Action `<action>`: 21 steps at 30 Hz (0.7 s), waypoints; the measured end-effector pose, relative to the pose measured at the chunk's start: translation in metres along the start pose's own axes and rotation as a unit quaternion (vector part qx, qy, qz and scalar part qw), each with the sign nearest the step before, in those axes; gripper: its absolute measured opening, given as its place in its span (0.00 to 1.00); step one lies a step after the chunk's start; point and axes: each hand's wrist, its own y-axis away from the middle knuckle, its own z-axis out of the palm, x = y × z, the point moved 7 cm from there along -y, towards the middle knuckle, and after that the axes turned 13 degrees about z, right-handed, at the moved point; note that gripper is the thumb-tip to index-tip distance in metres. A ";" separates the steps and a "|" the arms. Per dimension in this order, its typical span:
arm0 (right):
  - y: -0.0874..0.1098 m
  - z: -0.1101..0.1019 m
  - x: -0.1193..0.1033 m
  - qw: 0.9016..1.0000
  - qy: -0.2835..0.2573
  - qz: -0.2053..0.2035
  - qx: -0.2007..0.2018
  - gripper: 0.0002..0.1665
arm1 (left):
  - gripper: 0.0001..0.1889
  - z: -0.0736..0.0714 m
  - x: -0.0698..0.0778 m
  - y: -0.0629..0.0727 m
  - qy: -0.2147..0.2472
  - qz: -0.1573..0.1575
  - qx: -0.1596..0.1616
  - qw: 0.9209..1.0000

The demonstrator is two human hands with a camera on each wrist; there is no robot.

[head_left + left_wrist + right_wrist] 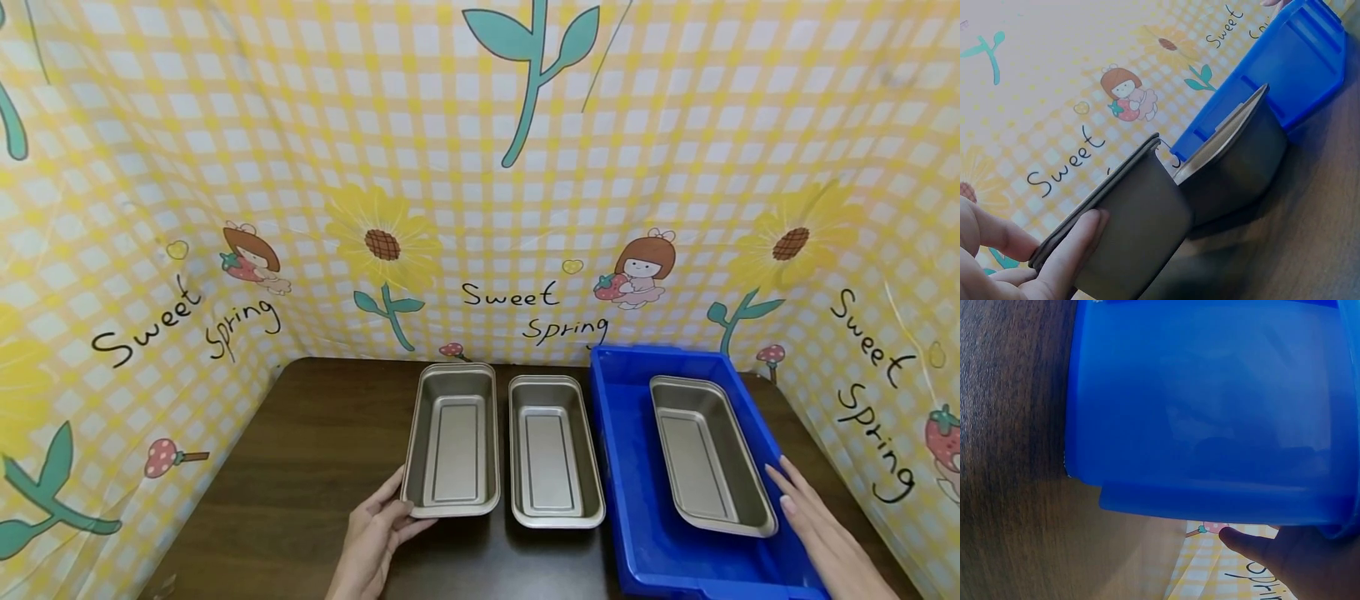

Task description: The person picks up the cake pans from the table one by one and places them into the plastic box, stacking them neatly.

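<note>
Three rectangular metal loaf pans are in the head view. My left hand pinches the near left corner of the left loaf pan. In the left wrist view, the thumb presses on that pan's outer end wall while fingers curl at its rim. The middle loaf pan stands just right of it. A third loaf pan lies inside the blue plastic tray, turned slightly askew. Fingers extended, my right hand is at the tray's right rim, beside that pan, and holds nothing.
The dark wooden table carries the pans and tray. A yellow checked cloth with printed flowers and lettering surrounds its back and sides. The tray's far edge is close to the cloth.
</note>
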 end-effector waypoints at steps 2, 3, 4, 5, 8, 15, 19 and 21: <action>0.000 0.000 0.000 1.000 0.000 0.003 -0.002 0.45 | 0.34 0.001 0.002 0.000 -0.001 0.001 -0.002 1.000; -0.001 0.000 0.000 1.000 0.000 0.004 -0.002 0.45 | 0.34 0.002 0.003 0.000 -0.002 0.002 -0.003 1.000; -0.001 0.000 0.000 1.000 -0.001 0.004 -0.002 0.45 | 0.34 0.002 0.005 0.000 -0.003 0.002 -0.005 1.000; -0.001 0.000 -0.001 1.000 -0.001 0.003 -0.001 0.45 | 0.34 0.003 0.006 0.000 -0.002 0.000 -0.005 1.000; 0.000 0.000 -0.001 1.000 -0.001 0.001 -0.001 0.45 | 0.34 0.005 0.010 0.001 -0.003 0.001 -0.009 1.000; -0.001 0.000 -0.001 1.000 0.001 0.000 -0.002 0.45 | 0.34 0.011 0.017 0.003 0.002 -0.002 -0.011 1.000; 0.000 0.000 -0.001 1.000 -0.002 -0.001 -0.003 0.45 | 0.33 0.015 0.021 0.003 -0.002 0.001 -0.016 1.000; 0.000 0.000 -0.001 1.000 -0.004 -0.002 -0.003 0.45 | 0.33 0.018 0.022 0.002 0.003 0.005 -0.017 1.000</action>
